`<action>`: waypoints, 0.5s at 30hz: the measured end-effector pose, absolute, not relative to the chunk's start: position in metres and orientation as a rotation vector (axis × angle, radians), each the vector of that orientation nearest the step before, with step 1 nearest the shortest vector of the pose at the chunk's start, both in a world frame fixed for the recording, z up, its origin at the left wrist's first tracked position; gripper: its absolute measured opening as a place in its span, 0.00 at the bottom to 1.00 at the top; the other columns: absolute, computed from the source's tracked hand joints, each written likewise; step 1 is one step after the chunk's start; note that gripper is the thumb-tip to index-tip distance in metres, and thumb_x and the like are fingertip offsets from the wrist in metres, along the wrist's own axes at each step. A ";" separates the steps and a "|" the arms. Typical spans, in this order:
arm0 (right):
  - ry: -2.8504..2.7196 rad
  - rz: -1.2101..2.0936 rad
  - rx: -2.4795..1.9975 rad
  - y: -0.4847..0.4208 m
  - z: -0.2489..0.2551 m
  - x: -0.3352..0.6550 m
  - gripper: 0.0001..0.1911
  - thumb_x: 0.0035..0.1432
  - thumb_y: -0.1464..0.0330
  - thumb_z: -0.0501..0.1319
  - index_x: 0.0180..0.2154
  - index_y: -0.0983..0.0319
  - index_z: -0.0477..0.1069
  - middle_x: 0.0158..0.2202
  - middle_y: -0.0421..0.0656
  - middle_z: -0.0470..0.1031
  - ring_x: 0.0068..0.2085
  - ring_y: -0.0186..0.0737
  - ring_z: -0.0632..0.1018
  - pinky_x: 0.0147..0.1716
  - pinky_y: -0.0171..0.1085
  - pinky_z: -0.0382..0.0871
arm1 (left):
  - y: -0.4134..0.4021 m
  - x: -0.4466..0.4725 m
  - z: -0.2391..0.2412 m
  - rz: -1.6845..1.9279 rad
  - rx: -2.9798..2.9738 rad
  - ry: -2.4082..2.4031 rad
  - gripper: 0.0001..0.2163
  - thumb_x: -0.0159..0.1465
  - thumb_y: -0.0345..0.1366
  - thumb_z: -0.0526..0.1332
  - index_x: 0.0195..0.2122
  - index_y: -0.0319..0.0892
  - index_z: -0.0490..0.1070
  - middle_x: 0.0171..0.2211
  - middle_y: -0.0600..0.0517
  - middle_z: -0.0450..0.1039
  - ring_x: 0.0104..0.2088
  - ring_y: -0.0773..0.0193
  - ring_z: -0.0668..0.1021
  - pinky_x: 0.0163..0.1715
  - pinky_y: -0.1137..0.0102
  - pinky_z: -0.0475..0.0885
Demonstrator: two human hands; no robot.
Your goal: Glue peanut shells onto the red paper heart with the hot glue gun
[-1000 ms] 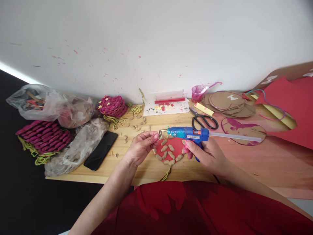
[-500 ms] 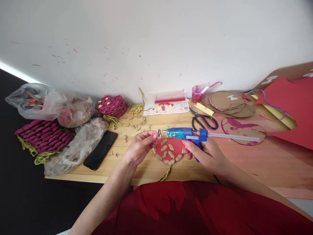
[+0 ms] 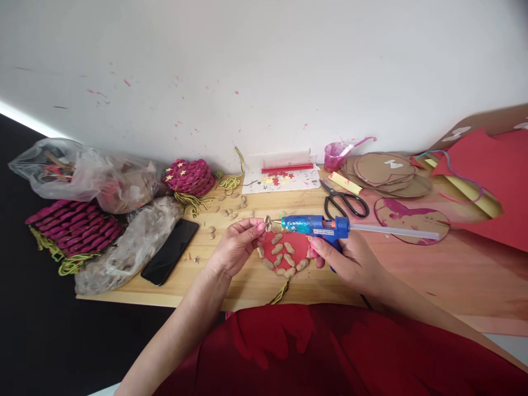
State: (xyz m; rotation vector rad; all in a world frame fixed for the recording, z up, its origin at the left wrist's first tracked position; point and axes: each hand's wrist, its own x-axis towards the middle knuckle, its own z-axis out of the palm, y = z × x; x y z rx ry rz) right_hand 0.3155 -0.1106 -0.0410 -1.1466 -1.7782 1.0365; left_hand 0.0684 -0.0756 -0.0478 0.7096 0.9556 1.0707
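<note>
Between the thumb and fingertips of my left hand [image 3: 238, 245] is a peanut shell [image 3: 268, 223]. My right hand [image 3: 350, 261] is wrapped round the handle of a blue glue gun [image 3: 315, 225], whose nozzle points left and meets the peanut, or nearly so. A long clear glue stick [image 3: 396, 231] juts from the gun's back end. Below both hands lies a red heart-like piece [image 3: 282, 247] with peanuts stuck or laid along its edge and across its middle; the gun and my hands cover its upper part. A yellow-green yarn tassel [image 3: 281, 292] hangs from its lower tip.
Black scissors [image 3: 345, 201] and cut cardboard shapes [image 3: 383, 169] lie at the right, by a pink cup [image 3: 335, 157]. Star confetti [image 3: 278, 179] rests on white paper. Loose peanuts [image 3: 231, 212], a phone [image 3: 170, 253], plastic bags [image 3: 127, 247] and purple bundles [image 3: 74, 228] are at the left.
Hardly anything differs. The peanut in my left hand has turned slightly at the nozzle; both hands and the glue gun keep their places.
</note>
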 end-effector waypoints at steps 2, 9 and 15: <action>-1.778 1.036 -1.153 -0.111 -0.041 0.316 0.21 0.70 0.54 0.56 0.31 0.61 0.72 0.26 0.43 0.75 0.26 0.37 0.73 0.26 0.36 0.67 | -0.075 0.069 -0.047 1.076 0.707 0.955 0.15 0.45 0.39 0.81 0.29 0.38 0.80 0.22 0.55 0.72 0.24 0.73 0.72 0.27 0.78 0.68; -1.811 1.079 -1.099 -0.113 -0.041 0.316 0.20 0.70 0.55 0.57 0.31 0.61 0.71 0.25 0.42 0.74 0.27 0.37 0.73 0.27 0.36 0.66 | -0.075 0.070 -0.044 1.110 0.706 0.944 0.15 0.46 0.39 0.80 0.27 0.38 0.79 0.22 0.55 0.71 0.24 0.73 0.71 0.27 0.77 0.68; -1.843 1.054 -1.100 -0.116 -0.039 0.315 0.19 0.70 0.57 0.57 0.30 0.61 0.70 0.24 0.41 0.73 0.26 0.36 0.72 0.27 0.36 0.66 | -0.075 0.071 -0.043 1.108 0.715 0.935 0.15 0.45 0.40 0.80 0.27 0.38 0.79 0.21 0.55 0.71 0.24 0.73 0.71 0.26 0.77 0.68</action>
